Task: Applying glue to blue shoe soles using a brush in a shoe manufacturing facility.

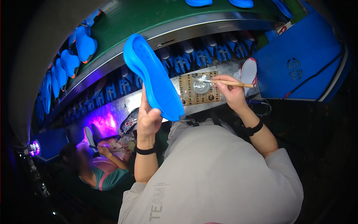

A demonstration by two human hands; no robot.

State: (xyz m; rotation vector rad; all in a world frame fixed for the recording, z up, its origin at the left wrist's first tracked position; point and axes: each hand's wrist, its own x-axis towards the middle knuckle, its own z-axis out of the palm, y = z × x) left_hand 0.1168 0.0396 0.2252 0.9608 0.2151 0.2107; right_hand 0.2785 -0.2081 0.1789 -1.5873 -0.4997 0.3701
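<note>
A bright blue shoe sole (154,78) is tilted up in my left hand (148,121), its hollow inner face with small holes near the far end in view. The thumb lies on its near edge and the other fingers are behind it. My right hand (232,93) grips a brush (233,83) by its wooden handle, the bristles pointing left. Under the brush tip stands a small clear dish (201,88) with whitish contents. The dish rests on a brown printed cardboard sheet (190,100) on the metal bench.
Behind the bench runs a green conveyor belt (156,18) carrying several blue soles (85,44). Blue racks (203,58) line the space below it. A white-and-red shoe (248,71) stands beside a blue machine housing (298,56) at right. Another person (108,168) works at lower left.
</note>
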